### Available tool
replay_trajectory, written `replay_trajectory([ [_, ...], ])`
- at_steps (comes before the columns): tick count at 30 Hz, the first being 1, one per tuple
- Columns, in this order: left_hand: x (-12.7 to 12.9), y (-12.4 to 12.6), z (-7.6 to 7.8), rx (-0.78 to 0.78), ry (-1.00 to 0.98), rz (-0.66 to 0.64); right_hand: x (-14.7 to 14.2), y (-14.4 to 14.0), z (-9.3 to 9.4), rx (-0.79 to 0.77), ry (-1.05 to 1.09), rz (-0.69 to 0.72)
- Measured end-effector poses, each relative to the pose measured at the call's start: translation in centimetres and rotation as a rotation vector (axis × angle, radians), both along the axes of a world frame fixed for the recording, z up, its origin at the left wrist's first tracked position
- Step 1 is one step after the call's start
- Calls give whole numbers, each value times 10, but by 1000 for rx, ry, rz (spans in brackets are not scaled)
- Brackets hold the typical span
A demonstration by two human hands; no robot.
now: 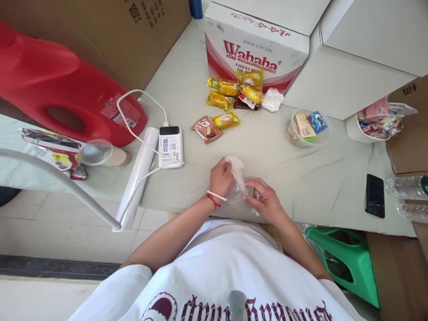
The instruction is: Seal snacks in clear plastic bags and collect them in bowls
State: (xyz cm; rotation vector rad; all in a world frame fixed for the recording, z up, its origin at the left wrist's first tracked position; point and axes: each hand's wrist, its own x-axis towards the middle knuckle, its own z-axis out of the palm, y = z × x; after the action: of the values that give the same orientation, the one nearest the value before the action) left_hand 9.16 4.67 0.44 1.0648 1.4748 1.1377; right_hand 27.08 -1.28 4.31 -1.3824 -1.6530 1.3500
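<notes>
A thin clear plastic bag [237,171] is stretched between my two hands over the front of the table. My left hand [220,178], with a white bead bracelet and a red string at the wrist, pinches the bag's upper left part. On its other side my right hand [265,198] grips the bag between thumb and fingers. Farther back lie a brown snack packet [206,129] and a yellow-wrapped snack cake [226,120]. Several more yellow-wrapped cakes [228,86] are heaped behind them, beside a crumpled white plastic bag [273,99].
A Wahaha carton [256,49] stands at the back. To the left are a power bank [170,147] with a white cable, a plastic roll [138,174] and a red jug [67,89]. Rightward sit a clear tub [308,138] of snacks, a white bin [361,129] and a phone [375,196].
</notes>
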Motion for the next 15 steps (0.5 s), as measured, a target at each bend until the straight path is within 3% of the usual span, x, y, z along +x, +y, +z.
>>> replay_trajectory([
  [5,-8,0,3,-5,-61,-40,11,10,0,149,-75,-100],
  [11,-5,0,4,-39,-19,-89,2,7,5,537,-238,54],
  [13,-5,0,5,-39,-15,-126,1,10,11,559,-197,58],
  [15,-8,-1,6,-35,-27,-161,11,17,18,481,-119,1],
])
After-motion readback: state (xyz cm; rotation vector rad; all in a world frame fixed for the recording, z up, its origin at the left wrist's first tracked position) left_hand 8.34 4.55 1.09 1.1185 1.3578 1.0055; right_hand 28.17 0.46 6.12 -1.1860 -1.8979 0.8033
